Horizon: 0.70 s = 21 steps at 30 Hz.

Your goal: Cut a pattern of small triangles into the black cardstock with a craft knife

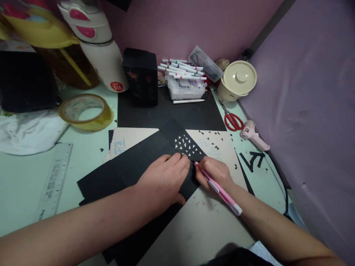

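On the pale board (177, 232): the black strip (172, 131) lies slantwise across a larger black sheet (133, 159), in front of the person, with both hands at its near part.
Strip's long axis: far left to near right, its near end going in under the right hand (215, 171).
Patch of triangles (187, 145): just beyond the left fingertips, and ahead and slightly left of the right hand; the left hand (162, 181) is the nearer.
Left hand: palm down on the black paper, fingers close together, pressing rather than gripping.
Right hand: curled, pinching the pink tool (222, 192) near its front end.
Pink tool's long axis: tail near and right, front end pointing away and left, towards the left fingertips.
Front end: beside the left fingers at the black paper; it looks like a blade, though it is too small and dark to be sure.
Black scraps (217, 143): scattered right of the strip, short of the red-handled scissors (233, 122).
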Each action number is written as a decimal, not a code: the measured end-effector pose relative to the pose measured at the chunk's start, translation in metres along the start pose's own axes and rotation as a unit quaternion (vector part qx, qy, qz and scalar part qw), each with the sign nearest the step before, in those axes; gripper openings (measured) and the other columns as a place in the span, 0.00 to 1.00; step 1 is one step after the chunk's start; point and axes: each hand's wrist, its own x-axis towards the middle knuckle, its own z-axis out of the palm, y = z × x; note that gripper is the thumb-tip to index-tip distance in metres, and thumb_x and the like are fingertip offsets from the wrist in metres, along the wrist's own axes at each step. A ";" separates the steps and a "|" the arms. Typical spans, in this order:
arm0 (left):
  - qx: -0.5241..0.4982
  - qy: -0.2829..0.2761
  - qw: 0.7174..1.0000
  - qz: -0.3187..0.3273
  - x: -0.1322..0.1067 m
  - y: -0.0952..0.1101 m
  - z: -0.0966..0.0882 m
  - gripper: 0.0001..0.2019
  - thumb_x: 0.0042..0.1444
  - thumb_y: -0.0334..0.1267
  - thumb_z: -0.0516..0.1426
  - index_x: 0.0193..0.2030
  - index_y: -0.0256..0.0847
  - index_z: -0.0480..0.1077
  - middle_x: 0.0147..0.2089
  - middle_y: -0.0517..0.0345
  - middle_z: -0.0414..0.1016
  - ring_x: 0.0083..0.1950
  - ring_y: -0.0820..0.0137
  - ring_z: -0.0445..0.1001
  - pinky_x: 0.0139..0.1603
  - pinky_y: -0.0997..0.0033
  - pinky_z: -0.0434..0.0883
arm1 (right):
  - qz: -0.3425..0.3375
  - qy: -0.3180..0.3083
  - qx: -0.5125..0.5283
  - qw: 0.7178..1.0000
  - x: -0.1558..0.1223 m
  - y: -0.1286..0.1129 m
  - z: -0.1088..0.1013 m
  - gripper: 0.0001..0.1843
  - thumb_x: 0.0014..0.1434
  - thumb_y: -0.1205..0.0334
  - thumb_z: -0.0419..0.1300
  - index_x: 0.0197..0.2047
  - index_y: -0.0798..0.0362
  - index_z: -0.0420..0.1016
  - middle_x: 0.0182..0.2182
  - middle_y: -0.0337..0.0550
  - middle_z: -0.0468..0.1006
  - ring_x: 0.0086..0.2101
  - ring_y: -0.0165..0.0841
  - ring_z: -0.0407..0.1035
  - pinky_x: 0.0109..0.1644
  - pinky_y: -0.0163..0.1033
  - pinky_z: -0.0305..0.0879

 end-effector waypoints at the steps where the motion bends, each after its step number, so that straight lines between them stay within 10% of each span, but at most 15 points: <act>1: 0.000 -0.003 1.000 0.000 0.000 0.000 0.000 0.39 0.49 0.59 0.66 0.60 0.31 0.68 0.60 0.41 0.71 0.59 0.54 0.69 0.53 0.59 0.69 | 0.006 -0.004 -0.001 1.000 0.000 0.000 0.000 0.15 0.60 0.70 0.55 0.24 0.47 0.59 0.20 0.38 0.68 0.22 0.31 0.62 0.28 0.38 0.60; 21: 0.002 -0.032 0.999 -0.006 0.002 0.000 -0.003 0.39 0.50 0.58 0.65 0.61 0.31 0.67 0.62 0.41 0.70 0.61 0.54 0.68 0.55 0.59 0.68 | -0.026 0.032 0.000 0.999 -0.001 0.001 0.001 0.10 0.62 0.71 0.58 0.30 0.49 0.65 0.24 0.39 0.75 0.24 0.30 0.71 0.28 0.34 0.68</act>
